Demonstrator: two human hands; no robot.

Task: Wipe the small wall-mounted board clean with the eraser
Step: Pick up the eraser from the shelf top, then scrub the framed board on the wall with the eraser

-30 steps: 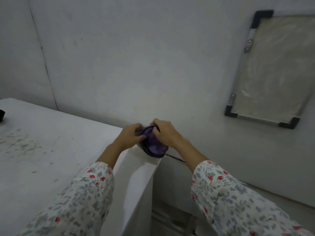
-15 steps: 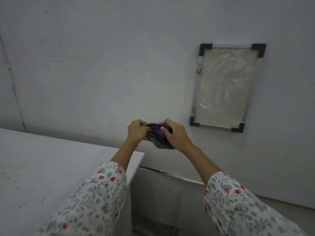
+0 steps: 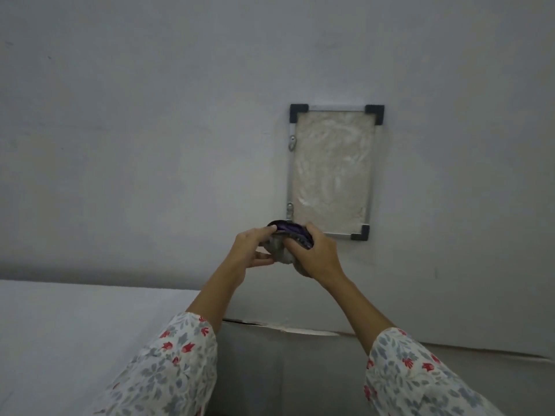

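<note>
I see a white table (image 3: 75, 340) at lower left, set against the wall (image 3: 150, 115); my left sleeve (image 3: 168, 376) crosses its right edge. My left hand (image 3: 252, 250) is raised before the wall, fingers curled onto the left side of the eraser (image 3: 285, 235), thumb beneath it; my right hand (image 3: 318, 256) grips the eraser's right side, fingers wrapped over its top. The eraser is held between both hands, purple face upward, grey pad below, just under the board's lower-left corner; I cannot tell if it touches the frame. The board (image 3: 330, 172) hangs upright on the wall, black corner caps, surface smeared with pale residue; my right sleeve (image 3: 420, 382) is at lower right.
</note>
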